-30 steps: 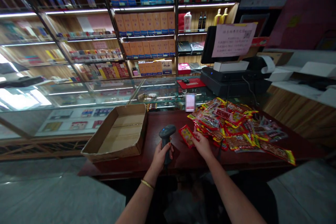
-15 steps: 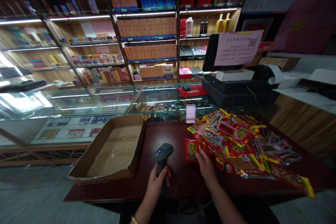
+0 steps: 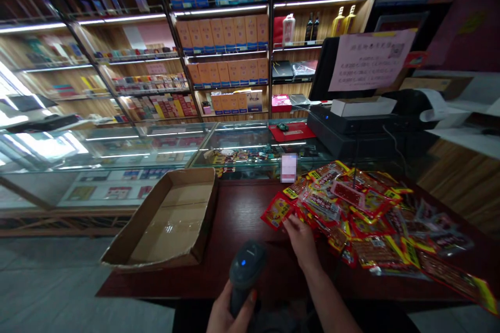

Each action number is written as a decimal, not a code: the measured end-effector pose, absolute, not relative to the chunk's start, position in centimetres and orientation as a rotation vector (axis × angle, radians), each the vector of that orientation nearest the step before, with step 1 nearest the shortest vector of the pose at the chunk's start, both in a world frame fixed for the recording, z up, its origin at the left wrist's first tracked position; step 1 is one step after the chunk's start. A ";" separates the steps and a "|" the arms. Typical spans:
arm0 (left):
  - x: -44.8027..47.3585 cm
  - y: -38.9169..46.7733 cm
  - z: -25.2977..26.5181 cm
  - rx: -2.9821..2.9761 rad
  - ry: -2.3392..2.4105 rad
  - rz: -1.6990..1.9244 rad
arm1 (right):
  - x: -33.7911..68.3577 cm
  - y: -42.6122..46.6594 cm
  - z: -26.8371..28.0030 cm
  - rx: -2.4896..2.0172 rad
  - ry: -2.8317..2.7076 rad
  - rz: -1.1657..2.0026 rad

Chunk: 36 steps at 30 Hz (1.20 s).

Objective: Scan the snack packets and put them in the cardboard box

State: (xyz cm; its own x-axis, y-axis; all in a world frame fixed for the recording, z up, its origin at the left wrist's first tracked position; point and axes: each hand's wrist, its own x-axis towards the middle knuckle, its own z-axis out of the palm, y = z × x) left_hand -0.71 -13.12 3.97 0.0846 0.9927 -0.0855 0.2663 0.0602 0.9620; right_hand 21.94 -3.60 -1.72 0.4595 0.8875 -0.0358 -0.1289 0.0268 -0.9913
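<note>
My left hand [image 3: 230, 309] is wrapped round the handle of a dark barcode scanner [image 3: 247, 264], whose small blue light glows on its head. It is held over the near edge of the dark red table [image 3: 234, 203]. To the right, my right hand [image 3: 299, 234] has its fingers closed on the lower right corner of a red and yellow snack packet [image 3: 278, 210], tilted beside the heap. A pile of red and yellow snack packets [image 3: 347, 203] covers the table's right side, right next to this hand. My right fingertips are partly hidden.
A shallow open cardboard box [image 3: 172, 218] stands at the table's left. Behind lie a glass display counter [image 3: 164, 148], a red mat [image 3: 292, 131] with a mouse, and a monitor [image 3: 324, 70] bearing a paper notice. A pale upright card [image 3: 289, 168] stands at the table's back edge.
My left hand has lowered the barcode scanner towards me. My right hand has moved slightly left and up with the snack packet, which is now tilted. The whole view has shifted a little.
</note>
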 end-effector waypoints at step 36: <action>-1.3 -6.6 0.3 0.856 1.352 1.077 | 7.0 8.7 10.1 -0.928 -1.292 1.268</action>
State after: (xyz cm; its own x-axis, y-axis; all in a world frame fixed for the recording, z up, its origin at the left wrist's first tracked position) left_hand -1.28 -6.55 0.26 -0.0845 0.9430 -0.3218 -0.1034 0.3129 0.9441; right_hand 6.99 8.69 10.12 -0.1462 0.9769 0.1561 -0.1380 0.1361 -0.9810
